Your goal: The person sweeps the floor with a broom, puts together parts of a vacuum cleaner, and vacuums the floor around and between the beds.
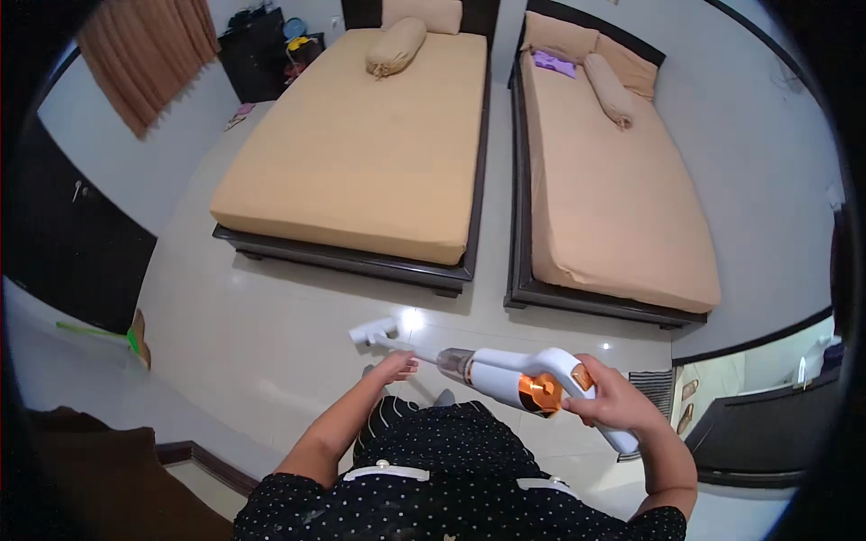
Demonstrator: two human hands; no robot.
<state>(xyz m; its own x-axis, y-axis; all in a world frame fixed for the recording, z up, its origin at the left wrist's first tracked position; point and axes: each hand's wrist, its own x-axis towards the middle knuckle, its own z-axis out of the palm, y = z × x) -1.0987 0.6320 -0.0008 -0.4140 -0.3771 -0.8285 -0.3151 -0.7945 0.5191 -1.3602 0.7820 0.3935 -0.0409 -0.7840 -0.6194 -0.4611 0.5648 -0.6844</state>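
Observation:
My right hand (618, 399) is wrapped round the handle of a white cordless stick vacuum cleaner (501, 371) with an orange motor section and a clear dust cup. Its thin tube (424, 352) runs left to a white floor head (372, 331), which rests on the shiny tiles. Just below the tube is my left hand (395, 366), its fingers loosely bent and slightly apart, not closed round the tube. Whether those fingers touch the tube is hard to tell.
A large bed (352, 144) and a narrower bed (613, 198) stand ahead, both on dark frames. Dark doors are at the left (77, 225) and lower right (758, 433). A striped mat (649, 397) lies right. A green-handled broom (135, 340) leans left.

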